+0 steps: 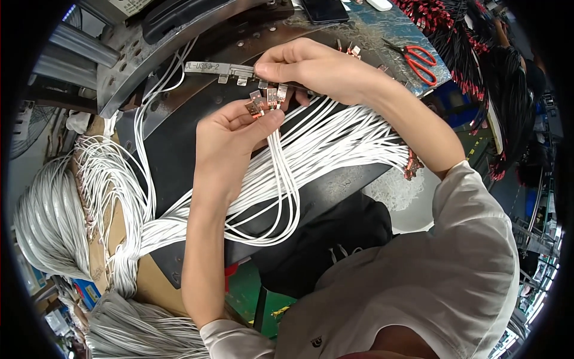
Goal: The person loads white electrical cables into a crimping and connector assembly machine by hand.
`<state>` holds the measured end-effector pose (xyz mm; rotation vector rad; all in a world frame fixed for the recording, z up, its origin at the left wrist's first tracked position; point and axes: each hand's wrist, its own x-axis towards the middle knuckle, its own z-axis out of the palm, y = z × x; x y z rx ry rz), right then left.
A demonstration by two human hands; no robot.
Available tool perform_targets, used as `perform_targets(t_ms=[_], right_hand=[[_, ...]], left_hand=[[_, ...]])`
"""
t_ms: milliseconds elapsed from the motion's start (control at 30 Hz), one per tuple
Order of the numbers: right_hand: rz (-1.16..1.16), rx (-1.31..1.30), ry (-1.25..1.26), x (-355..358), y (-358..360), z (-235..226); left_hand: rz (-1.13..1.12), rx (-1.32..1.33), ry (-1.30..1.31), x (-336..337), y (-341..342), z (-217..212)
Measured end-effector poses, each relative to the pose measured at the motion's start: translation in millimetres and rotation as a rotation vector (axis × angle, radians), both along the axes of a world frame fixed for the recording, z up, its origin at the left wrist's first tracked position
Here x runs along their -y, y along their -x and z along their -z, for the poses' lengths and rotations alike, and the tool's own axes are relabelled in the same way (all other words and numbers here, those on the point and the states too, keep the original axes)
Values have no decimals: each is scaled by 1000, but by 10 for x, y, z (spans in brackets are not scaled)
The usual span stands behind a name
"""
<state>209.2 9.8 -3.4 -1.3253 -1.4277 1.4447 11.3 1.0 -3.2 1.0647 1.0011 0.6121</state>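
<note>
Clearly, the left fingers (pixel 270 123) grip a small cluster of boxy metal connectors (pixel 256 103), their smooth white cables (pixel 277 145) looping down toward the person. Just above, the right fingers (pixel 270 72) close together at the end of a thin, shiny metal strip (pixel 216 68); what they pinch is hidden. Below the fingers, a stringy white bundle (pixel 335 136) fans across the dark, scuffed surface (pixel 330 194); red-handled cutters (pixel 421 63) lie well to their right.
</note>
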Motion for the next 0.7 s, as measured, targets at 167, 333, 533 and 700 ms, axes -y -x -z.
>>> perform_targets(t_ms=[167,333,533,700], right_hand=[[-14,57,-37,43,-47,-63],[-55,83,-76,31,-47,6],[-69,133,-66,29,-169,-62],[-106,114,-91,17,-171,-56]], left_hand=[[-5,45,31,-18,41,15],[-30,72,32,-29,53,46],[32,73,60,-37,74,42],[21,83,41,-13,69,-22]])
